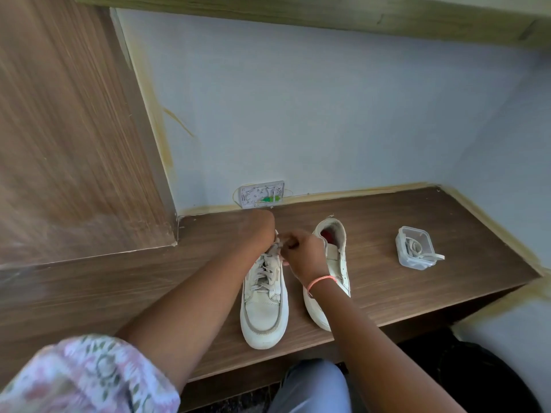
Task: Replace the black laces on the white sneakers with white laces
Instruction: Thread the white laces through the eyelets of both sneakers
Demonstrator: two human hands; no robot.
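No readable text, labels, brands or numbers anywhere. The sneakers [264, 296] show no legible logo, the plastic container [415, 247] on the desk [402, 287] has no print, and the small white wall plate [262, 194] is too blurred to make out any marking.
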